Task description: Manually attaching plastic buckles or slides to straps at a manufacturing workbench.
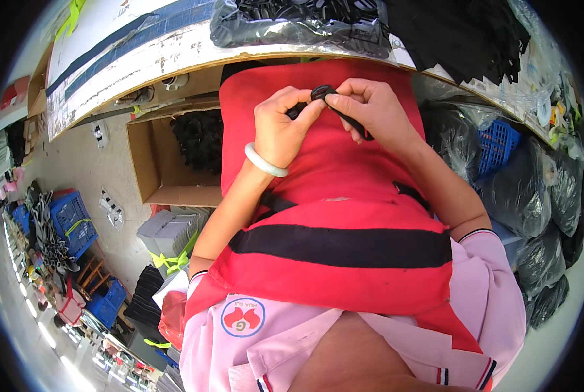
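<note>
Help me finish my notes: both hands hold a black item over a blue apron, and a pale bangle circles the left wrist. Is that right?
Not quite: the head view shows the apron is red, not blue; the black item and pale bangle are as stated.

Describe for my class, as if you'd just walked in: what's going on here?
A person's left grip and right grip are pinching a small black piece between them, over a red apron. Its exact kind is hard to tell. At the far side, a clear plastic bag of black parts lies on the worktop. To the person's left, an open cardboard box holds dark pieces.
</note>
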`<control>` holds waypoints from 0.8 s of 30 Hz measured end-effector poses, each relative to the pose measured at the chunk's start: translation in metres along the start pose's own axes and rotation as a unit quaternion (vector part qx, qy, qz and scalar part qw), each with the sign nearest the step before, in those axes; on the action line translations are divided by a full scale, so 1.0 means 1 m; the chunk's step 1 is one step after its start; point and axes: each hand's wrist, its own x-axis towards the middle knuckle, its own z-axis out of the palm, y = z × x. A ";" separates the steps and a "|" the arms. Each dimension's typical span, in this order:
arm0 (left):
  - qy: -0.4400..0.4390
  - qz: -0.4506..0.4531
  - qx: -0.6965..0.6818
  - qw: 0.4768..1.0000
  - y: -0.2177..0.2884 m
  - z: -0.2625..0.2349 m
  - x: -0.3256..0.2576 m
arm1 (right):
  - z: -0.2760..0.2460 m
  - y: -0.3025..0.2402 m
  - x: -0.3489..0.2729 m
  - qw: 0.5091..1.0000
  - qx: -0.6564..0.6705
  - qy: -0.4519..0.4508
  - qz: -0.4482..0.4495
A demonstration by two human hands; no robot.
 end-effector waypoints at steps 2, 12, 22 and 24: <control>0.001 0.104 0.090 0.990 0.002 -0.001 0.000 | 0.000 0.002 0.003 1.000 0.021 0.000 0.016; 0.008 0.158 0.150 0.976 0.001 -0.002 -0.004 | 0.005 0.009 0.006 0.988 0.138 -0.033 0.065; 0.009 0.190 0.200 0.961 -0.002 0.001 -0.007 | 0.007 0.026 0.007 0.957 0.283 -0.050 0.049; 0.003 0.183 0.198 0.963 -0.005 0.001 -0.008 | 0.007 0.027 0.008 0.948 0.308 -0.067 0.048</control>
